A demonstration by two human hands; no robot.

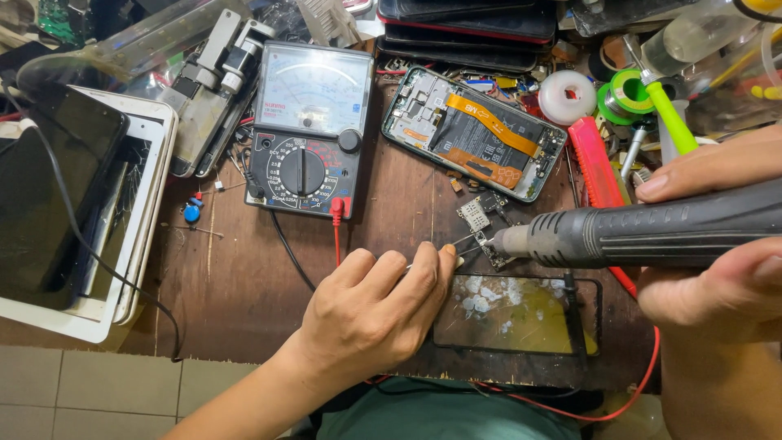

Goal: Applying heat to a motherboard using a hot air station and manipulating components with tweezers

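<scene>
My right hand (717,253) grips a thick black hot-air tool (652,232), held level with its metal nozzle pointing left at a small circuit board (487,232) on the wooden bench. My left hand (375,310) is closed around thin tweezers (464,241) whose tips touch that board beside the nozzle. Just behind lies an opened phone (472,134) with its back off, showing an orange flex cable. A cracked glass panel (517,314) lies right below the board.
An analog multimeter (305,130) with red and black leads sits at centre left. Stacked tablets and a dark phone (73,204) fill the left. Solder spools (623,98), a green-handled tool (672,118), a red tool (599,167) and stacked phones (464,28) crowd the back right.
</scene>
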